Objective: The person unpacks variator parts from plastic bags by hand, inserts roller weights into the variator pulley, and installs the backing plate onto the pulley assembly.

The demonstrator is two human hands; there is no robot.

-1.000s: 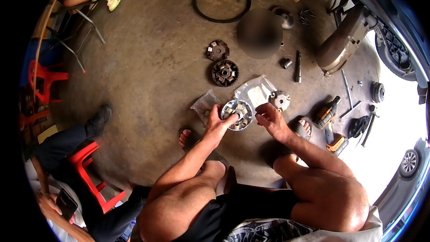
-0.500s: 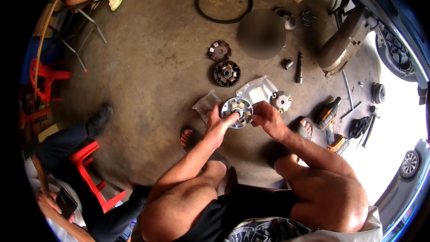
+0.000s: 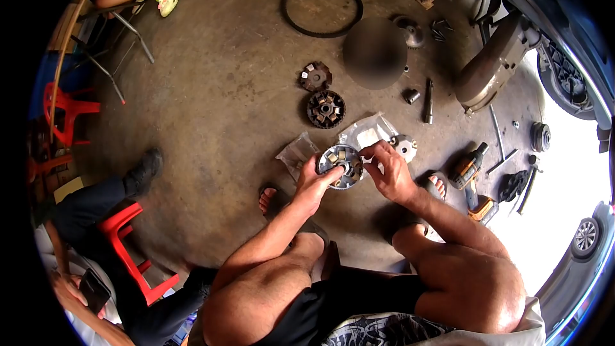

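Shifted up since half a second ago, the right hand (image 3: pixel 391 172) now has its fingertips by the upper right rim of the silver round part (image 3: pixel 341 159), where they were lower along that edge; the part itself sits slightly turned and tilted. It is held above the floor (image 3: pixel 218 90), between the person's two feet, with tan rollers (image 3: pixel 333 159) seated in its face.

Clamped on its left side is the left hand (image 3: pixel 312 186), fingers behind the rim and thumb laid across the face toward the hub. The right hand is half curled, thumb and fingers drawn near each other; whether it touches the rim or pinches something small, I cannot tell.

Just past the part's rim lie a small plastic bag (image 3: pixel 296 152) on the left and a larger plastic bag (image 3: pixel 366 131) beyond it, next to a silver plate (image 3: pixel 405 147) near the right knuckles. Farther ahead are a dark round part (image 3: pixel 326 109) and a brown plate (image 3: pixel 316 75), then a belt (image 3: pixel 320 35).

Room to move is widest leftward, where bare floor runs to the red stool (image 3: pixel 120 219). Rightward it is tighter: a power tool (image 3: pixel 471 170) and a hammer (image 3: pixel 529 184) lie past the right foot.
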